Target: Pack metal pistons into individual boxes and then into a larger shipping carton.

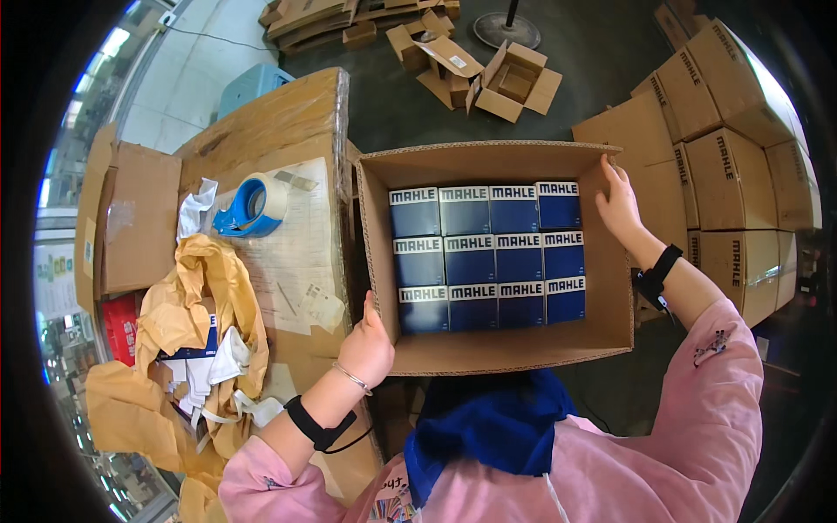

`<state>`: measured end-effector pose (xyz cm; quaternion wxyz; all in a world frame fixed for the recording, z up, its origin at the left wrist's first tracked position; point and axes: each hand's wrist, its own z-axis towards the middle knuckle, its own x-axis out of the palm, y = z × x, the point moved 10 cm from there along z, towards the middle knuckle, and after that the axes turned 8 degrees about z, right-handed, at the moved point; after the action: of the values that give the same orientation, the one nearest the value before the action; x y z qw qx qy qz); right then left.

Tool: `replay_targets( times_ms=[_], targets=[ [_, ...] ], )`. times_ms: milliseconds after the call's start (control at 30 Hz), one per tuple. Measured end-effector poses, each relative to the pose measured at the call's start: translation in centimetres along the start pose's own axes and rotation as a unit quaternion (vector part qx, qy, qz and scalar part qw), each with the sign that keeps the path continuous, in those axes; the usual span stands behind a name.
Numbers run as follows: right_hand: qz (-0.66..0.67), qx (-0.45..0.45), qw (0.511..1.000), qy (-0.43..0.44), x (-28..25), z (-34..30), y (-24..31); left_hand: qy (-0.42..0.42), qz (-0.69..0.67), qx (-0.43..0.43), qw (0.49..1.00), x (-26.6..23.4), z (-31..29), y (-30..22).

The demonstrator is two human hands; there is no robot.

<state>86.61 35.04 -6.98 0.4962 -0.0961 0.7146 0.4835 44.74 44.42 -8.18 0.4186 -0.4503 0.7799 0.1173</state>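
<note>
A large open cardboard box [497, 357] is in front of me, its top flaps not visible. Inside sit several small blue-and-white product boxes [469, 259], standing in three neat rows toward the left, with a gap along the right wall. My left hand [364, 347] grips the box's left wall near the front corner, its fingers mostly hidden on the outer side. At the far right corner, my right hand [617, 202] holds the right wall, fingers pointing up along the rim.
On the worktable [301, 109] to the left are a blue tape dispenser [253, 207], paper sheets [301, 235] and crumpled brown paper [205, 279]. Stacked cartons [728, 174] rise at right. Opened empty cartons [516, 83] lie on the floor beyond, near a round stand base [507, 30].
</note>
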Motion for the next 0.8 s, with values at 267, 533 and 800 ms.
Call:
replay_targets(
  times_ms=[267,533,800],
  targets=[
    [-0.052,-0.017,0.996,-0.066,13.8,-0.8,3.1,-0.024,-0.013,0.092,0.995,-0.4,-0.9,-0.7],
    [-0.082,0.001,0.997,0.012,16.7,-0.9,3.4,-0.047,-0.068,0.098,0.992,-1.1,-1.0,-0.2],
    [-0.068,-0.359,0.93,-0.037,0.0,3.4,17.7,-0.021,-0.069,0.114,0.991,0.6,-1.0,-0.8]
  ],
)
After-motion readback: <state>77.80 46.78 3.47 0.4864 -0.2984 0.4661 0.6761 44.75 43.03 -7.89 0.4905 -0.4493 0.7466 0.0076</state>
